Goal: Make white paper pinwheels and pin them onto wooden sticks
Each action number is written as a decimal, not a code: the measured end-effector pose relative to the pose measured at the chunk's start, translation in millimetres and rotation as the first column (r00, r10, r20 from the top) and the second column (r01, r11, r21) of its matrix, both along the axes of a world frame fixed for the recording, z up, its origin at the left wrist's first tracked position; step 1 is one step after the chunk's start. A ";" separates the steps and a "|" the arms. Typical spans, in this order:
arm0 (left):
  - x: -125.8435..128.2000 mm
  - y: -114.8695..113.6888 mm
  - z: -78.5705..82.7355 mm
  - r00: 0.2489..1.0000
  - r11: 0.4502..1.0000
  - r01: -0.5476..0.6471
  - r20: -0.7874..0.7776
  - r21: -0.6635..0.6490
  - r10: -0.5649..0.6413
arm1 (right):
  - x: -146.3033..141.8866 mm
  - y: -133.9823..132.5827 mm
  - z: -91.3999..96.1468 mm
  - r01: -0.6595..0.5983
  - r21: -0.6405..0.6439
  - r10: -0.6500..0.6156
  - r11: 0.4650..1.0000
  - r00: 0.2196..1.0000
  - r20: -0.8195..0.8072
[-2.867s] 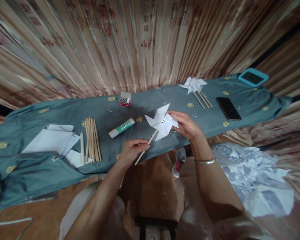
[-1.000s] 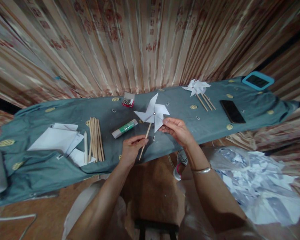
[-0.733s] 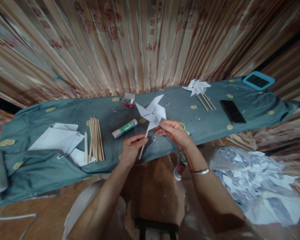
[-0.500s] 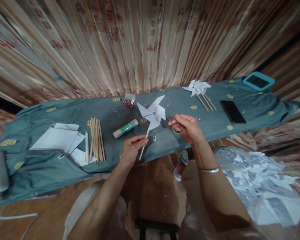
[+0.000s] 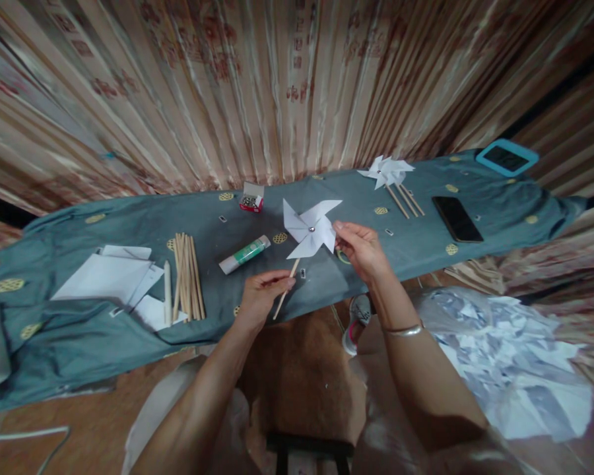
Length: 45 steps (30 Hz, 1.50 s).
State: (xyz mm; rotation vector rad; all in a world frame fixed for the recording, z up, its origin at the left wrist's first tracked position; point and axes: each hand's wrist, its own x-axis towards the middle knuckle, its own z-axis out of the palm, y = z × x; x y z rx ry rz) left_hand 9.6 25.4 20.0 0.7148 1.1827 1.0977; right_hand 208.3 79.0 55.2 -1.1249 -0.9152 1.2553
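I have tablecloth [image 5: 416, 245] running right from the glue stick [image 5: 244, 255] past the phone [image 5: 457, 219], its near edge passing behind the left hand [image 5: 261, 297]. The glue stick's green label [image 5: 250, 251] is too small to read. Just right of the glue stick, that hand pinches the wooden stick [image 5: 282, 305] of a white, four-bladed pinwheel [image 5: 319, 237]; the right hand [image 5: 362, 249] has fingertips at one blade, gripping or not I cannot tell.

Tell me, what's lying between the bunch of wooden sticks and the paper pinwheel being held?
In the head view, a white tube with a green label lies between the wooden sticks and the paper pinwheel.
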 end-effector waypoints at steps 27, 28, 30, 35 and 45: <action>-0.5 2.6 -1.7 0.998 0.996 -0.064 -0.009 0.061 0.065 | -17.6 -11.3 0.6 -0.098 -0.114 0.074 0.989 0.979 -0.191; -0.2 2.7 -1.4 0.998 0.996 -0.064 -0.007 0.064 0.064 | -18.2 -11.7 0.5 -0.105 -0.115 0.081 0.988 0.978 -0.194; 0.4 2.9 -0.8 0.998 0.996 -0.065 -0.004 0.061 0.066 | -19.5 -12.5 0.4 -0.121 -0.116 0.097 0.986 0.975 -0.198; 0.4 3.0 -0.6 0.997 0.995 -0.080 -0.009 0.055 0.080 | -23.8 -14.1 0.3 -0.140 -0.131 0.111 0.981 0.972 -0.208; -1.0 2.8 -1.5 0.996 0.994 -0.084 0.012 0.068 0.083 | -35.0 -18.0 0.8 -0.167 -0.144 0.137 0.975 0.971 -0.197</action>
